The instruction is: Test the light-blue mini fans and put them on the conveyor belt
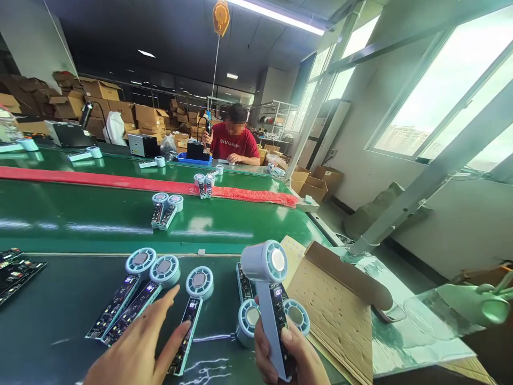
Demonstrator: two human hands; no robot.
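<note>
- The right hand [290,355], near and right of centre, is wrapped closed around the handle of a pale blue handheld fan with a round white-centred head [267,278], holding it upright above the dark table [48,326]; the thumb presses on its lit display strip.
- The left hand [138,347] is spread open and holds nothing, its fingertips just beside a flat-lying pale blue fan with a dark display handle [191,315].
- Two more such fans [140,289] lie side by side to the left.
- Further fans lie behind the held one.
- A brown corrugated cardboard sheet [332,305] lies right.
- Far off, a person in a red shirt [234,143] sits beyond the green conveyor belt [100,219].
</note>
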